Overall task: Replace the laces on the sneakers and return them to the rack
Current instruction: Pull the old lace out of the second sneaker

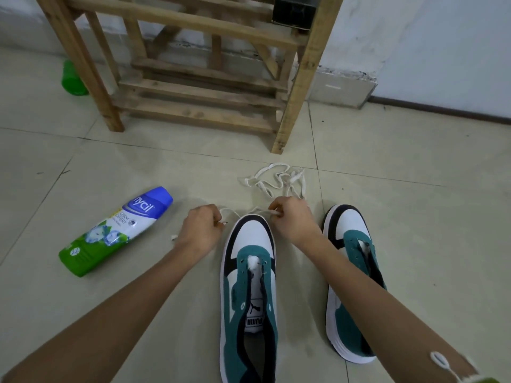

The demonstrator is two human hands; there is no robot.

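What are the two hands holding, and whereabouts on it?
A white shoelace. The left hand grips it near one end; the right hand pinches it further along, the rest trailing in a heap on the floor.

The rack [193, 88] is cut off at the top, one leg hides part of a green container [72, 81], and the sneaker [250, 236] before it loses its heel.

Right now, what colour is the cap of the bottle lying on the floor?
Blue; the cap of the bottle shows best in the head view.
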